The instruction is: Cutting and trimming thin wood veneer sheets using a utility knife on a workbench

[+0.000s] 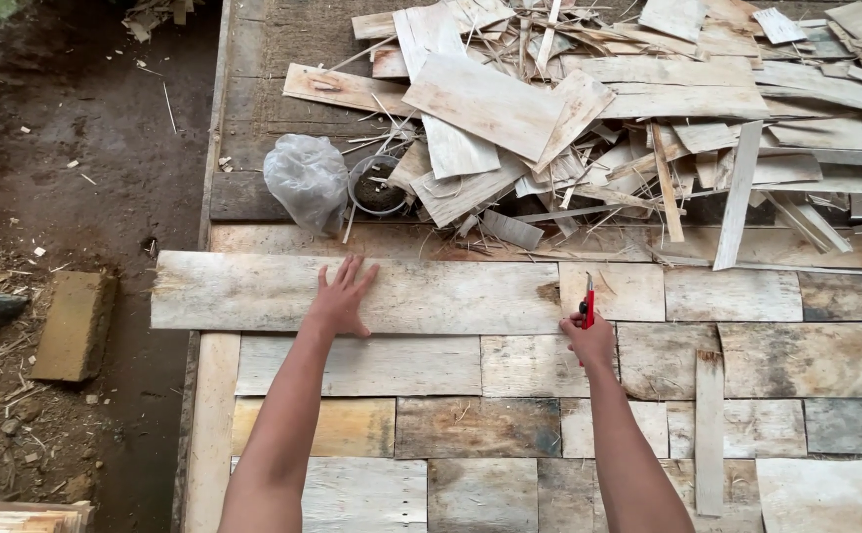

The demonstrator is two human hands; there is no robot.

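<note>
From the head camera, the left hand [340, 299] lies flat, fingers spread, on a long pale board [352, 293] that overhangs the left edge of the work surface. The right hand [590, 339] is closed around a red-handled cutter [587, 301] at the board's right end, tip pointing away from the person; the blade itself is too small to make out clearly. To trim well, the flat palm should press the board firmly so it cannot slide, and the cutter should stay square to the edge. Behind lie a scrap pile [589, 118], a plastic bag [306, 181] and a small pot [377, 185].
</note>
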